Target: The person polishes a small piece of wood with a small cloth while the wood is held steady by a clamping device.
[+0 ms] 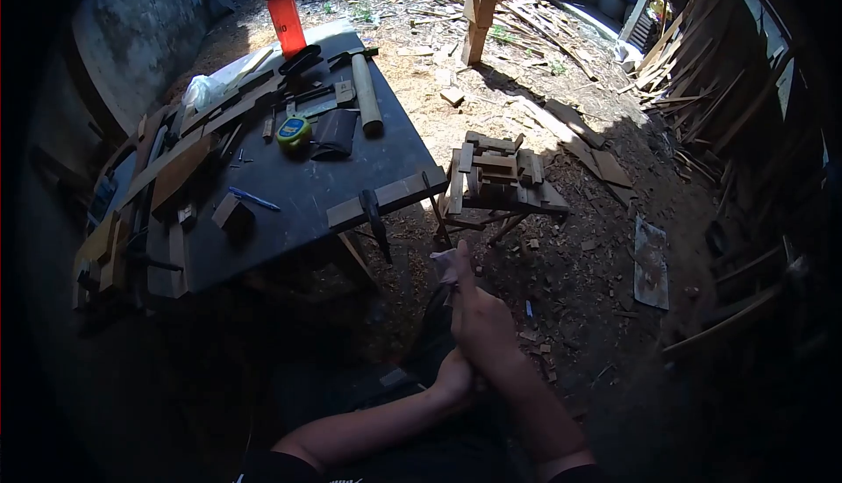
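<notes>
My right hand (485,325) is raised over my lap, with one finger pointing up along a crumpled pale piece (445,265) that looks like cloth or sandpaper. The piece is pinched at that hand's far side. Below it, my left hand (453,374) crosses under the right wrist, and its fingers are hidden behind the right hand. Nearest on the table edge is a wooden strip (386,200) with a dark clamp (374,220) over it.
To the left stands a dark table (307,193) bearing a hammer (366,97), a tape measure (294,134), a blue pen (254,199), a wood block (233,215) and a red bottle (285,18). A small wooden stool (500,176) with wood pieces stands ahead. Scraps litter the ground.
</notes>
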`<state>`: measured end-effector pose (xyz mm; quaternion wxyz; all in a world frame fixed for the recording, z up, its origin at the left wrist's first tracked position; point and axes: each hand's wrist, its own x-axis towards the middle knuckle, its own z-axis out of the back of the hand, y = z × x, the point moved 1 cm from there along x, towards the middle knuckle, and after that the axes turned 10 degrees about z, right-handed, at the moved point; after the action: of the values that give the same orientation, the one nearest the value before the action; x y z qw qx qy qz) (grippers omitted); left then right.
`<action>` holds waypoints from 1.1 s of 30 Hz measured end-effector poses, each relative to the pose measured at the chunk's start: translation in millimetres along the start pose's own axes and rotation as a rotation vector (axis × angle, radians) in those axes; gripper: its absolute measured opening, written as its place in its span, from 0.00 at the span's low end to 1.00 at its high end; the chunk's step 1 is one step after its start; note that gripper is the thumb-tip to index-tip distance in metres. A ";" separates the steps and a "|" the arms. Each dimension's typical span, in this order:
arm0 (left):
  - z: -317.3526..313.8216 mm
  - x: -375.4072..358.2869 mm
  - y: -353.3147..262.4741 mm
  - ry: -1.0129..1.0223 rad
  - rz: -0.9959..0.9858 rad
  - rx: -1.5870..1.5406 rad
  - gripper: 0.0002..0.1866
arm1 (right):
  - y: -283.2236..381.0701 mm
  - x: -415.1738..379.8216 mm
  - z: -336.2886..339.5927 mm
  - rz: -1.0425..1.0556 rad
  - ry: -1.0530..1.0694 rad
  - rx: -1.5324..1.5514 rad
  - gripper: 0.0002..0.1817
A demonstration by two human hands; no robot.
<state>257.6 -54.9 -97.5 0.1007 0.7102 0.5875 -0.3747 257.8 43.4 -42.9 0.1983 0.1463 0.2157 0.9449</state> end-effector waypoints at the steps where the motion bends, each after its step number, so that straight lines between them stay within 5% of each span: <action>1: 8.6 2.3 -0.2 0.019 0.013 -0.044 0.10 | 0.6 -7.4 -1.1 0.010 -0.017 0.016 0.44; 6: 10.4 -14.2 -6.6 0.092 0.001 -0.018 0.12 | 5.0 -27.4 7.5 0.076 -0.065 0.179 0.40; 12: 20.7 -33.3 -10.5 0.157 -0.049 0.564 0.21 | 4.1 -46.0 24.6 0.088 -0.127 0.374 0.35; 15: 18.3 -51.8 -14.1 0.204 -0.077 0.592 0.25 | 14.5 -50.4 33.7 0.074 -0.151 0.420 0.33; 21: 13.1 -103.6 -37.8 0.205 -0.158 0.984 0.21 | 26.3 -79.1 65.3 0.123 -0.168 0.520 0.31; 24: 3.6 -121.9 -95.1 -0.007 -0.511 1.266 0.15 | 15.9 -81.6 81.4 -0.099 -0.472 0.735 0.26; 28: -22.8 -120.9 -182.5 -0.420 -1.182 1.391 0.10 | -36.0 -57.8 84.8 -0.042 -0.884 1.086 0.17; 31: -28.5 -99.4 -236.8 -0.620 -1.387 1.533 0.09 | -124.7 -30.0 76.4 -0.419 -1.279 1.616 0.17; 33: -21.6 -82.0 -259.5 -0.714 -1.488 1.602 0.07 | -177.2 -38.5 42.3 -0.544 -1.112 1.332 0.15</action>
<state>28.1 -29.4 48.1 -0.4653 -0.0989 0.3926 -0.7871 362.1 188.1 -96.2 0.3643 0.6094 0.6175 0.3386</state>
